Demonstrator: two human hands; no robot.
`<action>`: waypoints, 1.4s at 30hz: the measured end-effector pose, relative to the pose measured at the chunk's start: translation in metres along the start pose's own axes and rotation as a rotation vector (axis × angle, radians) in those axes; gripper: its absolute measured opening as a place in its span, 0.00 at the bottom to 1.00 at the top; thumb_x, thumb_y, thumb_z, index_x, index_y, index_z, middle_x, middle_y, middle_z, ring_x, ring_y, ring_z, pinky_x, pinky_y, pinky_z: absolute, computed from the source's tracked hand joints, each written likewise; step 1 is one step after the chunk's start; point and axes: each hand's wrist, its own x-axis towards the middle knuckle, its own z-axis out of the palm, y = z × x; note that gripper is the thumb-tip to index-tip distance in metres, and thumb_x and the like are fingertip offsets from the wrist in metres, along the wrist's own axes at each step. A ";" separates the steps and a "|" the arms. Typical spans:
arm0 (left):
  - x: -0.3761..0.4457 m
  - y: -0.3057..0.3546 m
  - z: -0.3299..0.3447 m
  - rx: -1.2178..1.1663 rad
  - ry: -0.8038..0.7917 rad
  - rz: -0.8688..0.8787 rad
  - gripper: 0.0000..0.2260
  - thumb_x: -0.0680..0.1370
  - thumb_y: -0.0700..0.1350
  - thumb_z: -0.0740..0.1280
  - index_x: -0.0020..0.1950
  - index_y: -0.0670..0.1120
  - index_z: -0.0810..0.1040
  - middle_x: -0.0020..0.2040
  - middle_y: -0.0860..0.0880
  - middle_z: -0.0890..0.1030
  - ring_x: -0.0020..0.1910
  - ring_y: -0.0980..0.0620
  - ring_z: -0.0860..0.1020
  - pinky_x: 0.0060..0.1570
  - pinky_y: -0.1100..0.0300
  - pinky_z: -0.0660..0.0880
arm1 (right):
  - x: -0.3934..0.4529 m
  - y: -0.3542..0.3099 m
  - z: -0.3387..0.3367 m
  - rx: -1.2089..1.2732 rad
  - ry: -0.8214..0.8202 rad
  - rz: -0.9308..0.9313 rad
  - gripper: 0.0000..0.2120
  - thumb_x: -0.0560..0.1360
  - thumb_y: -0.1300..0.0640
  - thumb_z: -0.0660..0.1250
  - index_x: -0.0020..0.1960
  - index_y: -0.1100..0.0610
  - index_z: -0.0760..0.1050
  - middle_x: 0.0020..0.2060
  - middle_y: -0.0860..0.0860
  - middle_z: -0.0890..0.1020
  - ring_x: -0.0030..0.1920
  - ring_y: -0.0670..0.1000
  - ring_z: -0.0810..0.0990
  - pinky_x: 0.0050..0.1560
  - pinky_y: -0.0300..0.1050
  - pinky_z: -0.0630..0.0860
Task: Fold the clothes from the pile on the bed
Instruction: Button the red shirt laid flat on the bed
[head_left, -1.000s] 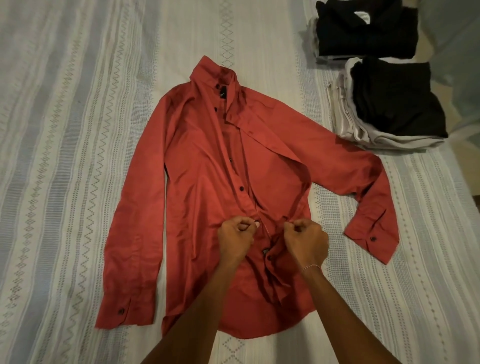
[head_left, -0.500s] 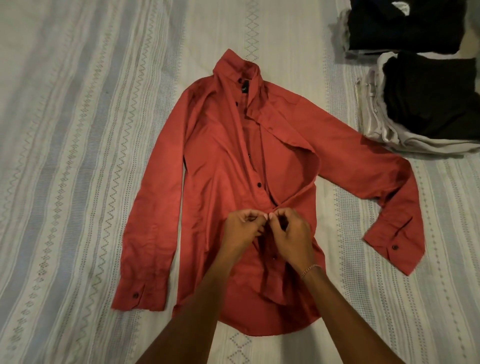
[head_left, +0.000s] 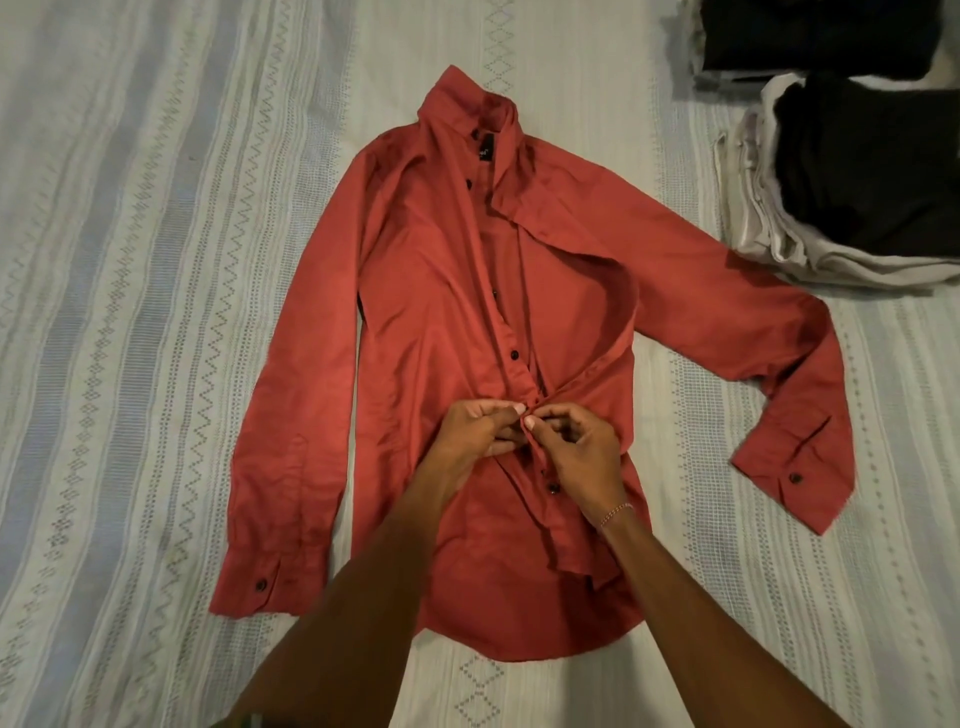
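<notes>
A red long-sleeved button shirt (head_left: 415, 322) lies face up on the bed, collar away from me, both sleeves spread out to the sides. Its front is open above the waist, with dark buttons along the placket. My left hand (head_left: 475, 431) and my right hand (head_left: 576, 447) meet at the shirt's middle, each pinching one edge of the front placket, fingertips almost touching. The button between them is hidden by my fingers.
The bed carries a white cover (head_left: 156, 260) with pale blue stripes and zigzag stitching. At the far right stand two folded stacks: a black garment on pale folded cloth (head_left: 852, 176), and another black stack (head_left: 810, 36) behind it.
My hands have come together from slightly apart, drawing the two front edges of the shirt closed at the waist. The view has shifted, so the stacks sit further right.
</notes>
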 end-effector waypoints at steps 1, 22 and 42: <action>0.001 0.000 0.000 -0.002 -0.003 -0.004 0.07 0.79 0.42 0.71 0.54 0.41 0.84 0.39 0.48 0.86 0.37 0.55 0.84 0.44 0.61 0.81 | 0.000 0.001 0.001 0.000 0.008 -0.013 0.04 0.74 0.59 0.76 0.48 0.53 0.84 0.39 0.48 0.86 0.42 0.49 0.85 0.45 0.43 0.81; 0.006 -0.007 -0.003 -0.032 -0.030 -0.022 0.06 0.79 0.39 0.69 0.48 0.39 0.85 0.36 0.46 0.85 0.35 0.54 0.84 0.42 0.61 0.80 | -0.005 0.014 0.008 -0.053 -0.001 -0.122 0.12 0.75 0.60 0.74 0.59 0.56 0.84 0.49 0.45 0.85 0.52 0.38 0.83 0.56 0.31 0.75; 0.010 -0.011 -0.008 -0.041 -0.082 -0.018 0.09 0.79 0.46 0.71 0.47 0.40 0.84 0.47 0.40 0.85 0.46 0.48 0.84 0.47 0.58 0.81 | -0.005 0.017 0.006 0.039 -0.055 -0.013 0.15 0.76 0.58 0.74 0.62 0.51 0.82 0.49 0.48 0.84 0.48 0.42 0.83 0.44 0.32 0.79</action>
